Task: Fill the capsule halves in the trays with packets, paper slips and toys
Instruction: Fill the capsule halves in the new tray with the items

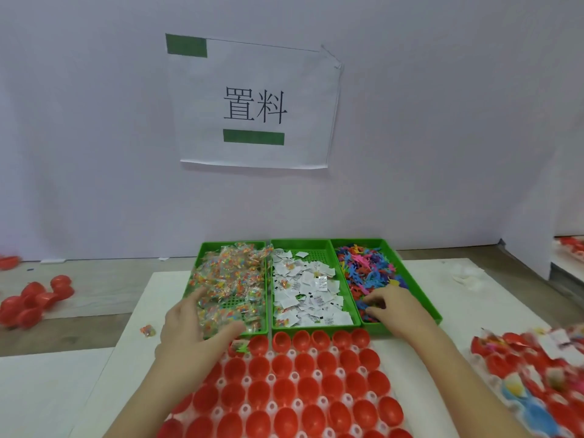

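Observation:
Three green bins stand side by side: candy packets [232, 281] on the left, white paper slips [308, 289] in the middle, colourful plastic toys [366, 268] on the right. In front lies a clear tray of red capsule halves [294, 384]; one half [239, 347] at its far left corner holds a packet and a green toy. My left hand [192, 324] reaches into the packet bin, its fingers spread over the packets. My right hand [390, 306] is in the toy bin with its fingers curled on the toys at the near end.
A second tray [531, 371] of filled red halves sits at the right, blurred. Loose red capsule halves [33, 301] lie on the wooden table at the left. One stray packet [148, 330] lies on the white mat. A white wall with a paper sign [252, 104] stands behind the bins.

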{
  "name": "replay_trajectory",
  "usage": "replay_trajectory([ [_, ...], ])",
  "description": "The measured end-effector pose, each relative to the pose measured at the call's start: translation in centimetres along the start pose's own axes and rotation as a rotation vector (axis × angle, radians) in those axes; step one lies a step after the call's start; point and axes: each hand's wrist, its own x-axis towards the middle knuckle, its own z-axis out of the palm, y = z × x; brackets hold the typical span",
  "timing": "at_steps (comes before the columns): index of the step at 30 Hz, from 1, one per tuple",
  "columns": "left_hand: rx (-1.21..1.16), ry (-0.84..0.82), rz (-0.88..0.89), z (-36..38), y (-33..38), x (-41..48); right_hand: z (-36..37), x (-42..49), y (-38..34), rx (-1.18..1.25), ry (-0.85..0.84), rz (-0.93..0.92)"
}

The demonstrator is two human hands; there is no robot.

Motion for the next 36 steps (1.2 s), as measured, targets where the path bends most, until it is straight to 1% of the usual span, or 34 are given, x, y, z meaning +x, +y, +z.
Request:
replay_trajectory([
  [3, 0.127, -0.009, -0.024, 1.2, 1.5, 0.6, 0.7, 0.1, -0.1, 0.065, 0.068, 0.032],
  [5, 0.256, 0.044, -0.084, 1.7, 2.3, 1.3, 1.1, 0.0, 0.1, 0.143, 0.113, 0.064],
  [7, 0.342, 0.089, -0.087, 2.1, 2.8, 1.9, 1.6, -0.3, 0.2, 0.223, 0.211, 0.071],
  [9, 0.323, 0.072, 0.020, 2.6, 3.5, 2.4, 2.1, -0.9, 0.3, 0.356, 0.350, 0.023],
  [11, 0.265, -0.023, 0.149, 3.3, 4.6, 3.2, 2.6, -1.7, 0.4, 0.531, 0.452, -0.029],
  [12, 0.281, -0.076, 0.194, 3.8, 5.1, 3.9, 2.6, -2.0, 0.4, 0.602, 0.487, -0.050],
  [16, 0.606, -0.214, 0.321, 6.4, 6.2, 7.3, 1.6, -2.5, 0.1, 0.849, 0.586, -0.046],
  [18, 0.775, -0.255, 0.338, 7.6, 6.1, 8.7, 0.9, -2.5, -0.3, 0.925, 0.629, -0.045],
  [21, 1.019, -0.282, 0.319, 8.7, 6.0, 9.6, -0.3, -2.8, -0.7, 0.981, 0.623, -0.048],
  [24, 1.076, -0.253, 0.334, 9.3, 6.0, 9.7, -1.6, -3.1, -1.3, 1.020, 0.641, -0.072],
  [26, 1.014, -0.224, 0.344, 9.4, 5.8, 9.5, -2.2, -3.5, -2.0, 1.044, 0.639, -0.100],
  [28, 0.840, -0.180, 0.344, 9.1, 5.3, 9.3, -2.5, -3.8, -2.9, 1.048, 0.615, -0.130],
  [30, 0.521, -0.151, 0.301, 8.5, 5.2, 8.8, -2.7, -4.2, -3.9, 1.066, 0.547, -0.160],
  [32, 0.157, -0.151, 0.215, 7.7, 5.7, 8.0, -2.9, -4.6, -5.1, 1.143, 0.419, -0.198],
  [33, 0.022, -0.150, 0.182, 7.3, 6.2, 7.4, -2.9, -4.8, -5.7, 1.177, 0.350, -0.212],
  [36, -0.223, -0.204, 0.137, 6.7, 7.5, 5.7, -2.5, -5.3, -7.3, 1.258, 0.202, -0.229],
])
